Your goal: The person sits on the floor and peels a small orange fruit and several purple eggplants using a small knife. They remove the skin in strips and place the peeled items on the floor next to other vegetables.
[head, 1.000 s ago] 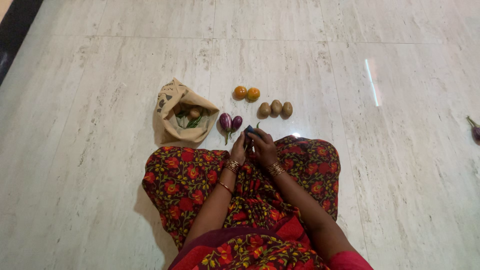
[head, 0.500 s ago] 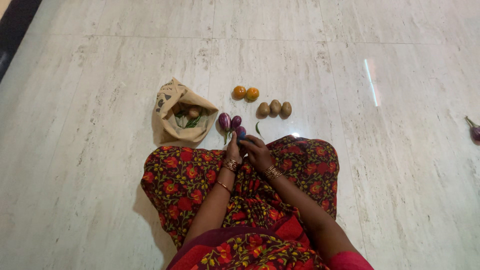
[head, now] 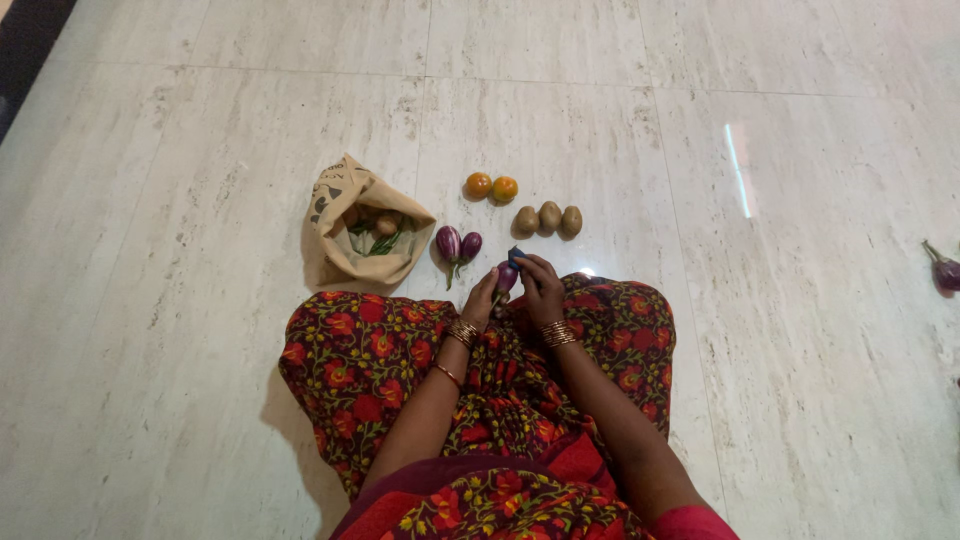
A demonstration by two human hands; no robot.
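I sit on a pale marble floor with a red flowered cloth over my knees. My left hand and my right hand meet above my knees around a small purple eggplant. A small blue thing shows at my right fingertips; what it is cannot be told. Two more purple eggplants lie on the floor just ahead of my hands. Beyond them lie three brown potatoes in a row and two orange tomatoes.
An open beige cloth bag with vegetables and green stems inside stands to the left of the eggplants. One more purple eggplant lies far off at the right edge. A dark strip runs along the upper left corner.
My hands moved a little toward the two eggplants on the floor, then drew back over my knees. The eggplant stays between my hands.
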